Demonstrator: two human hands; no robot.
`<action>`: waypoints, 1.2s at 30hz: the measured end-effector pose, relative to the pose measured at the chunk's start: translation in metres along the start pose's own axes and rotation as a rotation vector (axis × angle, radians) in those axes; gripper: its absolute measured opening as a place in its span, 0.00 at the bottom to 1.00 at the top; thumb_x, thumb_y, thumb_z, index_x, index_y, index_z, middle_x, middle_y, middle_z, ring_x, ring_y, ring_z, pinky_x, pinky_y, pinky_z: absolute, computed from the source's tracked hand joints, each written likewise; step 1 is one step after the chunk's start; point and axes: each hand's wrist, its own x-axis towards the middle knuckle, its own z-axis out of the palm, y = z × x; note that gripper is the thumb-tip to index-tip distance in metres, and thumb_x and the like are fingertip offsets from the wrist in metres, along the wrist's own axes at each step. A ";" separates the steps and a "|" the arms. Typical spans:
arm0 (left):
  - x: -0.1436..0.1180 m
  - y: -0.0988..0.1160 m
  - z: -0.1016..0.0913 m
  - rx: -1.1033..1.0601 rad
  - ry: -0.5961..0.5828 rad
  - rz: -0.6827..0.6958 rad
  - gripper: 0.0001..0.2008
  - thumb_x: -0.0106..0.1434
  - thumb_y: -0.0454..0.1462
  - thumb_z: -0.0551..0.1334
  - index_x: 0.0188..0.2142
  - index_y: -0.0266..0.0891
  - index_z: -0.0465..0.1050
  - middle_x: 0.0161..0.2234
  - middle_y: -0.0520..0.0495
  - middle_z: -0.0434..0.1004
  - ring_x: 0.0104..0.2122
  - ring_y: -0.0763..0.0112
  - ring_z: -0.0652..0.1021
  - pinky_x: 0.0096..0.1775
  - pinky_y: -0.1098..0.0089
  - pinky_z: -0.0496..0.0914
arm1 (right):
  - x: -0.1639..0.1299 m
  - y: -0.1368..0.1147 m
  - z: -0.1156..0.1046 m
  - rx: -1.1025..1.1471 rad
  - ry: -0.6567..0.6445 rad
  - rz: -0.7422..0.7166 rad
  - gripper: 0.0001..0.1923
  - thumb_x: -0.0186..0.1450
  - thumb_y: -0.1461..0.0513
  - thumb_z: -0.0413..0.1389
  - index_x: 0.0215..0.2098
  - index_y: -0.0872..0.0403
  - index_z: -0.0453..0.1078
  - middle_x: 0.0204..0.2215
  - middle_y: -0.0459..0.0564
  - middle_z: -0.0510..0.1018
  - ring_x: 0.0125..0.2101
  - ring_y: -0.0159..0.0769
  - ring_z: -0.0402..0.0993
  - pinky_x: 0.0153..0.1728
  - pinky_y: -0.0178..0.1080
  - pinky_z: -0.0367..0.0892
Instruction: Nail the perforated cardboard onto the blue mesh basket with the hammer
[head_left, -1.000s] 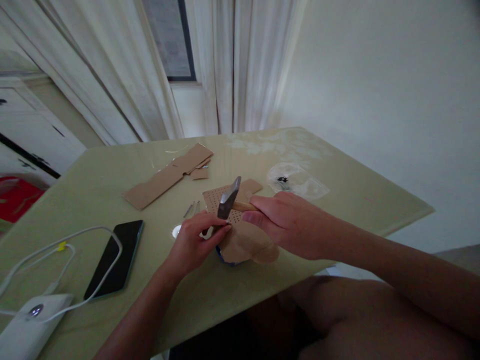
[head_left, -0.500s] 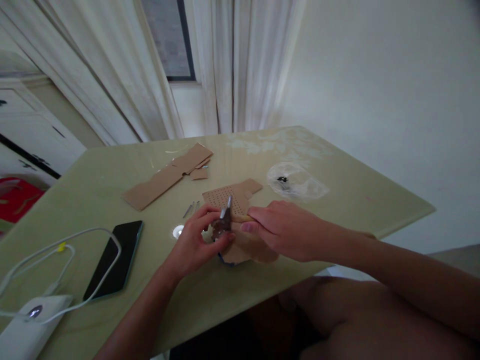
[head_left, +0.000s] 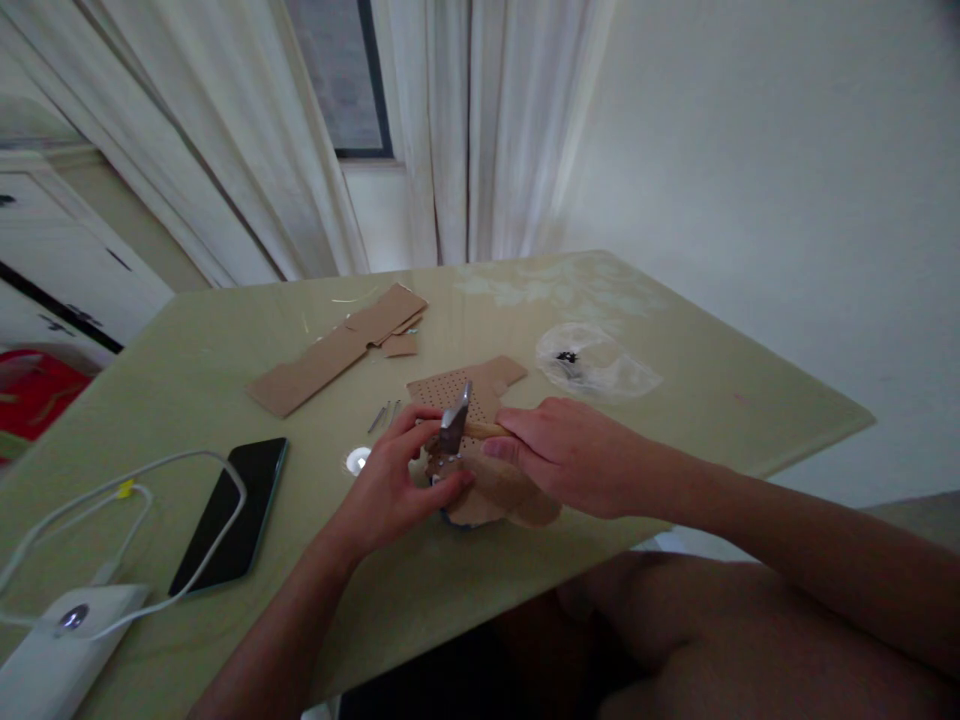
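Gripping hammer (head_left: 455, 428) handle, right hand (head_left: 570, 458) fingers curled tight; left hand (head_left: 390, 485) fingers pinching cardboard (head_left: 480, 480).

Place: you are in a home, a lived-in room.
Window: white curtains (head_left: 480, 130) hang before it, just behind your counter (head_left: 187, 380).
Furniture: a white cabinet (head_left: 67, 260) stands at your left.
Belongings: a phone (head_left: 229, 515) and a white charger (head_left: 52, 655) with its cable lie near you.
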 end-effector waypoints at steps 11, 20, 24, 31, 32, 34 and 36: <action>0.000 0.002 0.001 0.006 0.011 -0.015 0.23 0.65 0.45 0.76 0.58 0.48 0.80 0.57 0.43 0.78 0.53 0.56 0.80 0.46 0.62 0.77 | -0.002 0.018 -0.002 0.024 0.077 0.063 0.23 0.83 0.51 0.48 0.38 0.54 0.75 0.28 0.50 0.78 0.30 0.37 0.70 0.32 0.41 0.51; 0.008 -0.032 -0.030 0.107 0.423 -0.306 0.18 0.69 0.51 0.67 0.47 0.42 0.84 0.33 0.50 0.80 0.23 0.71 0.65 0.28 0.67 0.63 | -0.002 0.083 0.019 0.219 0.190 0.332 0.22 0.81 0.52 0.45 0.35 0.52 0.72 0.31 0.52 0.78 0.35 0.43 0.76 0.38 0.43 0.61; 0.007 -0.058 -0.044 0.511 0.359 -0.496 0.15 0.69 0.45 0.63 0.47 0.40 0.84 0.40 0.44 0.87 0.37 0.56 0.81 0.42 0.60 0.72 | -0.005 0.102 0.044 0.252 0.179 0.360 0.23 0.80 0.52 0.44 0.33 0.51 0.71 0.30 0.53 0.79 0.34 0.44 0.76 0.37 0.43 0.63; 0.005 -0.069 -0.038 0.747 0.133 -0.626 0.16 0.73 0.44 0.59 0.49 0.41 0.83 0.47 0.38 0.88 0.49 0.45 0.84 0.49 0.55 0.75 | -0.012 0.110 0.072 0.256 0.066 0.292 0.24 0.81 0.50 0.44 0.34 0.51 0.71 0.30 0.52 0.78 0.35 0.44 0.77 0.38 0.43 0.64; 0.005 -0.069 -0.038 0.757 0.128 -0.639 0.16 0.73 0.44 0.59 0.49 0.41 0.83 0.47 0.38 0.88 0.49 0.45 0.84 0.49 0.55 0.75 | -0.012 0.110 0.074 0.249 0.045 0.287 0.23 0.81 0.50 0.44 0.35 0.51 0.71 0.31 0.52 0.78 0.35 0.44 0.77 0.38 0.43 0.64; 0.006 -0.071 -0.038 0.765 0.121 -0.652 0.16 0.74 0.45 0.58 0.47 0.42 0.84 0.47 0.38 0.88 0.47 0.46 0.84 0.47 0.56 0.76 | -0.013 0.108 0.077 0.236 0.007 0.276 0.23 0.81 0.51 0.43 0.37 0.52 0.71 0.31 0.52 0.79 0.35 0.43 0.76 0.38 0.43 0.63; 0.006 -0.073 -0.038 0.768 0.119 -0.652 0.16 0.74 0.45 0.58 0.45 0.42 0.84 0.47 0.37 0.88 0.46 0.47 0.85 0.45 0.57 0.76 | -0.014 0.106 0.078 0.220 -0.017 0.265 0.23 0.82 0.51 0.43 0.38 0.52 0.71 0.32 0.53 0.79 0.35 0.43 0.77 0.38 0.43 0.62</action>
